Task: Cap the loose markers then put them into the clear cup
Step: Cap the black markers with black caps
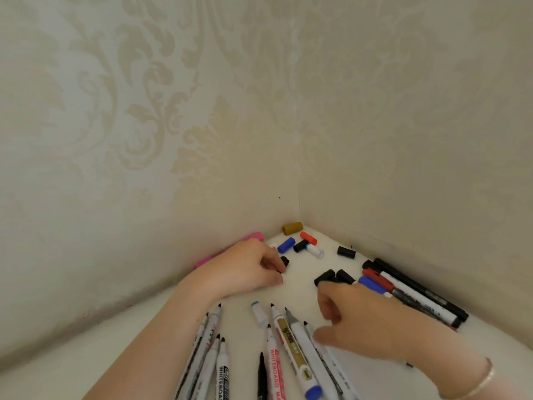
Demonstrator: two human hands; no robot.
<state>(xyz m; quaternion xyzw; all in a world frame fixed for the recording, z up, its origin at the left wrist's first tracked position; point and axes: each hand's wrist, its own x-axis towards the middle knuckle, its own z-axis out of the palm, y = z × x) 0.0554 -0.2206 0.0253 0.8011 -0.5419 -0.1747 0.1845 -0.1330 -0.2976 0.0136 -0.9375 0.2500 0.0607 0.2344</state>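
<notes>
On table, L hand (248,268) pinching black cap (284,261)

A home room, likely: cream damask wallpaper (144,111) meets in the far corner above a white tabletop (302,284)

The lower ends of the uncapped markers (277,356) are cut off by the bottom edge of the view. Most of a pink marker (253,236) along the table's left edge is covered by the left hand (245,269), and only a part of a small black cap (285,261) is seen past its curled fingers (274,265). The right hand (372,321) is blurred, so its grip cannot be told; a blue-capped marker (372,284) is partly covered by it.
</notes>
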